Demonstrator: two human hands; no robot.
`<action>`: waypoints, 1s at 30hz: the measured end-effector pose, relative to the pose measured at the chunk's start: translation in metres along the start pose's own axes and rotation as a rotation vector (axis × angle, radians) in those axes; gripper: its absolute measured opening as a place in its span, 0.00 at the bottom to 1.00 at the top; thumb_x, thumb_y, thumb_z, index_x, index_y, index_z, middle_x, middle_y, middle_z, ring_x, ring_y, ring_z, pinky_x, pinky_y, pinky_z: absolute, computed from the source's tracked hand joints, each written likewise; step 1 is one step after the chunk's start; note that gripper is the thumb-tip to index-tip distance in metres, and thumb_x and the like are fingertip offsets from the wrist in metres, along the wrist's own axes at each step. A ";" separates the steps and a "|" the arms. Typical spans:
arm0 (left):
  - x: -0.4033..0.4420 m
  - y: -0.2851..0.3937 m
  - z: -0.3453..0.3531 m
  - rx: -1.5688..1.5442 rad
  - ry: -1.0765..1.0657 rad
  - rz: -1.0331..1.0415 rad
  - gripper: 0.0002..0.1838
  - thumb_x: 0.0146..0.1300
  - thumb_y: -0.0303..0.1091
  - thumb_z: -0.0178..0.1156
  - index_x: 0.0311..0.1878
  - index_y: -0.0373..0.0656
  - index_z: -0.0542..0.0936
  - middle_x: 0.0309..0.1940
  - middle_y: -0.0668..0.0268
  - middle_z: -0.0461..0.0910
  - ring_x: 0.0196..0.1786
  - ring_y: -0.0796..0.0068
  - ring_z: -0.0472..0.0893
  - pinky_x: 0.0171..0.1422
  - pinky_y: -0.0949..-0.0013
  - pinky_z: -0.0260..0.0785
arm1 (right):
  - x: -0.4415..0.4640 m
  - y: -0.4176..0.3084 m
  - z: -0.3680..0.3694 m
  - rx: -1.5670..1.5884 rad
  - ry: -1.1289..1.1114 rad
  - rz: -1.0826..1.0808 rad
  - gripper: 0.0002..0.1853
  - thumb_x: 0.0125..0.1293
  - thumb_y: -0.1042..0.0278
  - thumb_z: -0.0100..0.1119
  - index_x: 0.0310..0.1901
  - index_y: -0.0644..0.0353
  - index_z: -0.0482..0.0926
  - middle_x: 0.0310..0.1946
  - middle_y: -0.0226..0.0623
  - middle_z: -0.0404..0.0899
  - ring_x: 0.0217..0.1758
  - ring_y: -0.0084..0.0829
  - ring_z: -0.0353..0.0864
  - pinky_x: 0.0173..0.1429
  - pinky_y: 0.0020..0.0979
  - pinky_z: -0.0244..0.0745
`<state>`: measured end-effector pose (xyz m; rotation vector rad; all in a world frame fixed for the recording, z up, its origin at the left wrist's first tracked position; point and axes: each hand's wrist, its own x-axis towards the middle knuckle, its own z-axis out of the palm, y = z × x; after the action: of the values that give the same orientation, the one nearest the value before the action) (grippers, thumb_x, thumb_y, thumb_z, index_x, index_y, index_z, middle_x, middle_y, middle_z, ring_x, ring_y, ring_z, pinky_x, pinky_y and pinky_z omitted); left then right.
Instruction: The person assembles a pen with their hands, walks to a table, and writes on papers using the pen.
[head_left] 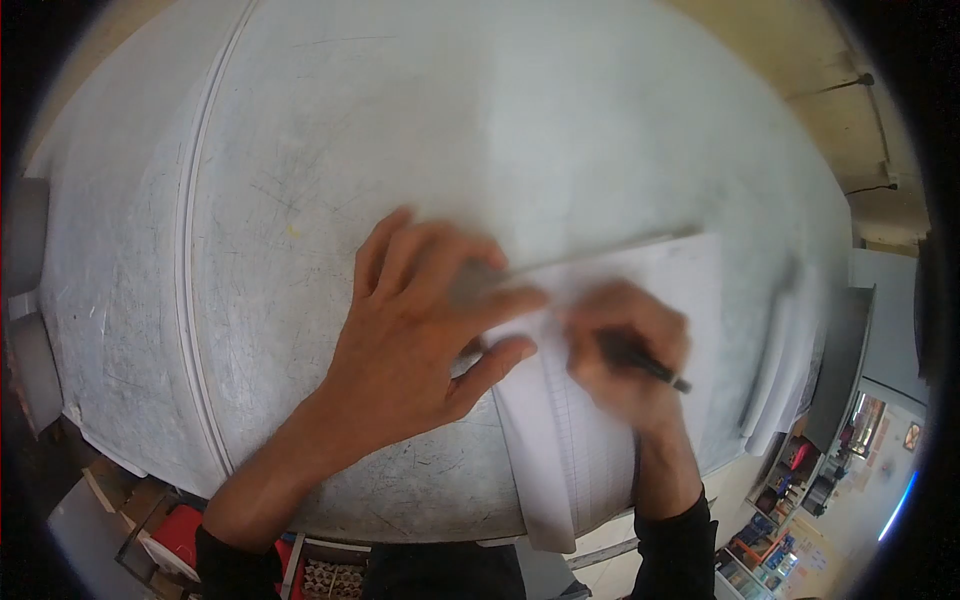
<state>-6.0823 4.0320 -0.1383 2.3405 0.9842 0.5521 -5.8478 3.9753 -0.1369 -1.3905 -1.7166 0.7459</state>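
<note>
A white ruled paper or notebook [590,440] lies near the front edge of the grey table, its lower end reaching that edge. My right hand [632,350] is closed around a dark pen [648,362] over the upper part of the paper; the pen's tip is hidden and the hand is blurred. Left of it, my left hand [430,310] has its fingers spread and bent, thumb and forefinger at the paper's upper left edge. A small blurred grey shape shows between its fingers, too unclear to name.
The scratched grey table [320,130] has a raised seam [187,230] on its left. Rolled or folded white sheets [785,365] lie at the right edge. Below the table are a red item [180,532] and a tray of small parts [332,578]. Filled shelves [770,535] stand lower right.
</note>
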 end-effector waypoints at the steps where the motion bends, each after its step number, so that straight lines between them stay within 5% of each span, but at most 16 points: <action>1: 0.000 0.000 0.000 0.006 0.004 0.002 0.16 0.68 0.52 0.71 0.55 0.61 0.92 0.58 0.64 0.73 0.71 0.55 0.68 0.87 0.33 0.45 | 0.000 0.000 0.000 -0.010 -0.003 -0.013 0.10 0.56 0.83 0.71 0.39 0.61 0.83 0.31 0.36 0.85 0.28 0.22 0.82 0.31 0.24 0.74; 11: 0.001 -0.004 0.002 0.004 0.038 0.047 0.15 0.68 0.51 0.72 0.53 0.60 0.92 0.50 0.66 0.75 0.64 0.60 0.74 0.86 0.34 0.49 | 0.001 0.005 -0.006 0.022 0.034 -0.071 0.08 0.59 0.83 0.67 0.39 0.62 0.82 0.32 0.36 0.84 0.30 0.22 0.81 0.33 0.24 0.74; 13: 0.003 -0.006 0.002 0.006 0.045 0.066 0.14 0.67 0.50 0.73 0.53 0.60 0.92 0.49 0.67 0.75 0.62 0.62 0.75 0.86 0.34 0.50 | -0.001 0.017 -0.008 0.356 0.285 0.010 0.05 0.64 0.81 0.62 0.41 0.64 0.81 0.34 0.37 0.84 0.31 0.20 0.78 0.33 0.23 0.72; 17: 0.003 -0.009 0.003 -0.033 0.051 0.092 0.15 0.62 0.49 0.78 0.50 0.58 0.91 0.46 0.69 0.76 0.58 0.64 0.78 0.84 0.34 0.54 | 0.004 0.007 -0.013 0.629 0.407 0.240 0.05 0.70 0.81 0.58 0.45 0.66 0.80 0.35 0.35 0.83 0.31 0.17 0.75 0.34 0.22 0.71; 21: -0.002 -0.003 0.001 -0.137 0.012 0.132 0.18 0.59 0.51 0.80 0.47 0.55 0.91 0.43 0.70 0.77 0.55 0.66 0.79 0.83 0.37 0.57 | 0.012 0.005 -0.028 0.459 0.110 0.287 0.11 0.70 0.83 0.59 0.53 0.68 0.81 0.39 0.36 0.85 0.37 0.20 0.81 0.39 0.22 0.75; 25: -0.007 0.001 0.005 -0.146 -0.033 0.189 0.25 0.54 0.59 0.82 0.48 0.53 0.91 0.38 0.70 0.78 0.52 0.67 0.79 0.83 0.41 0.59 | 0.017 -0.002 -0.040 0.196 -0.154 0.211 0.06 0.72 0.78 0.66 0.47 0.66 0.85 0.41 0.36 0.86 0.45 0.21 0.84 0.49 0.25 0.79; 30: -0.008 0.001 0.008 -0.081 -0.060 0.182 0.33 0.51 0.63 0.81 0.55 0.52 0.91 0.38 0.70 0.79 0.52 0.67 0.79 0.83 0.42 0.59 | -0.007 -0.002 -0.033 0.346 -0.144 0.098 0.05 0.68 0.81 0.70 0.44 0.64 0.86 0.35 0.34 0.86 0.35 0.20 0.84 0.37 0.23 0.77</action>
<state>-6.0824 4.0234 -0.1455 2.3730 0.7123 0.5770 -5.8205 3.9663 -0.1197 -1.2090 -1.5435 1.1622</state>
